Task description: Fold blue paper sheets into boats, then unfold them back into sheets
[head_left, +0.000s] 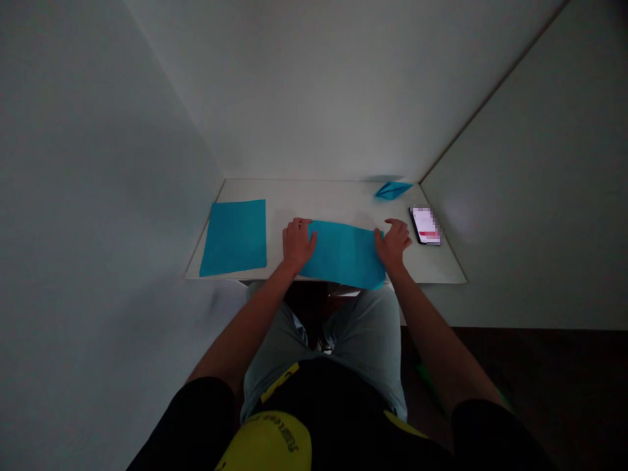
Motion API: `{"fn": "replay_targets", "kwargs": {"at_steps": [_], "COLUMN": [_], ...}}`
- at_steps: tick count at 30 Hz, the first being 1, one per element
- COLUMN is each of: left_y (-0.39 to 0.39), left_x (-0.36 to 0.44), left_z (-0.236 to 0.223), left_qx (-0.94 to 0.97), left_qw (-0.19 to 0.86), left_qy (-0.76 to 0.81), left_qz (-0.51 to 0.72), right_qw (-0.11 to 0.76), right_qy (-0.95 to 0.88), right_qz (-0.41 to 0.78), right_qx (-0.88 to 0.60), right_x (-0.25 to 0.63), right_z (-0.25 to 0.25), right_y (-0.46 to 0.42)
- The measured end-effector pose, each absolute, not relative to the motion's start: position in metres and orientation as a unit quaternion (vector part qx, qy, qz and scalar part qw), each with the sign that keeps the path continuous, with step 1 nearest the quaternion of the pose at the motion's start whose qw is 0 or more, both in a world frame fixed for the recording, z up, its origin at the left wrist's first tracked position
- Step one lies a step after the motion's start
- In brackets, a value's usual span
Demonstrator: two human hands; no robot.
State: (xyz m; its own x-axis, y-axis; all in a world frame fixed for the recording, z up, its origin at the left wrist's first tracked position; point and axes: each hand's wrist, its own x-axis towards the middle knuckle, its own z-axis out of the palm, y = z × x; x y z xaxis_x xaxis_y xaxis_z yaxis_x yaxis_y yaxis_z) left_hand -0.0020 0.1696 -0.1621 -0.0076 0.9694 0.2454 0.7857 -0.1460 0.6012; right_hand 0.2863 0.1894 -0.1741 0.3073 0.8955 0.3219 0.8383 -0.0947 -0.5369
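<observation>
A folded blue paper sheet (344,254) lies near the front edge of the white table (318,196), slightly overhanging it. My left hand (297,243) presses flat on the sheet's left end, fingers spread. My right hand (394,243) rests on its right end, fingers spread and slightly curled. Neither hand grips anything.
A flat stack of blue paper (234,237) lies at the table's left. A small folded blue paper figure (392,190) sits at the back right. A phone (424,226) with a lit screen lies right of my right hand. White walls close in on the left, back and right.
</observation>
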Motion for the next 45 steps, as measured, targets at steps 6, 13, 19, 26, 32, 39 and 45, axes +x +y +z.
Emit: {"fn": "replay_targets", "kwargs": {"at_steps": [6,13,19,26,32,39,45], "left_y": [0.128,0.162,0.154,0.148,0.161,0.172,0.174], "left_x": [0.044,0.014,-0.003,-0.023,-0.02,-0.011,-0.036], "left_z": [-0.195,-0.2,-0.203,-0.195,-0.189,-0.18,-0.161], "left_qx": [0.763,0.759,0.743,0.665,0.604,0.587,0.605], "left_qw": [0.178,0.18,0.172,0.147,0.154,0.276,0.236], "left_qy": [0.575,0.595,0.614,0.703,0.746,0.727,0.71], "left_qz": [0.237,0.195,0.203,0.207,0.234,0.227,0.273], "right_qw": [0.16,0.123,0.151,0.161,0.136,0.119,0.196], "right_qy": [-0.819,-0.806,-0.764,-0.751,-0.769,-0.783,-0.774], "right_qz": [0.114,0.057,0.011,0.014,0.025,0.044,0.088], "right_qx": [-0.54,-0.576,-0.628,-0.64,-0.624,-0.609,-0.596], "right_x": [0.265,0.252,0.225,0.211,0.212,0.22,0.235], "right_z": [-0.191,-0.206,-0.208,-0.202,-0.189,-0.186,-0.203], "right_y": [0.158,0.113,0.104,0.111,0.111,0.113,0.111]}}
